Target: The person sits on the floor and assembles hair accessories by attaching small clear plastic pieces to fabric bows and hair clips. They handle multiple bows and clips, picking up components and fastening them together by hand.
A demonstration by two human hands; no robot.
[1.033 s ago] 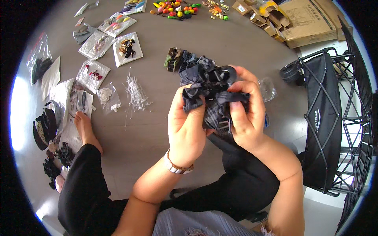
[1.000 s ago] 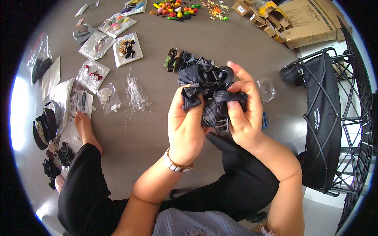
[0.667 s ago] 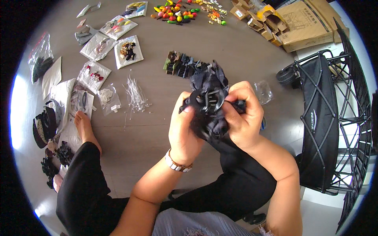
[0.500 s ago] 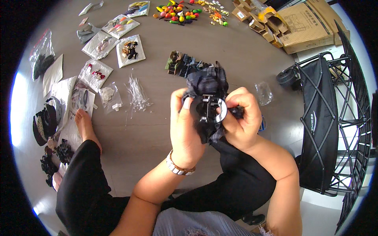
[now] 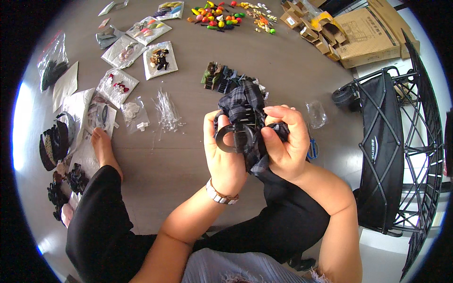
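At frame centre I see both grips, left hand (image 5: 225, 158) and right hand (image 5: 285, 144), clamped on a dark plaid fabric bow (image 5: 245, 106) with its black ring clip (image 5: 232, 138) exposed; fitting looks unfinished.

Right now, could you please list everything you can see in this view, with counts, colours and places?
Plaid hair bow: one, dark navy, held in both hands.
Black claw clip: one, on the bow's back.
Row of hair clips: several, dark, beyond the hands.
Clear packets: several, upper left floor.
Bright beads: a pile, multicoloured, top.
Cardboard boxes: several, brown, top right.
Folding cart: one, black, right.
Bare foot: one, left.
Left hand: grips the clip.
Right hand: grips the bow.
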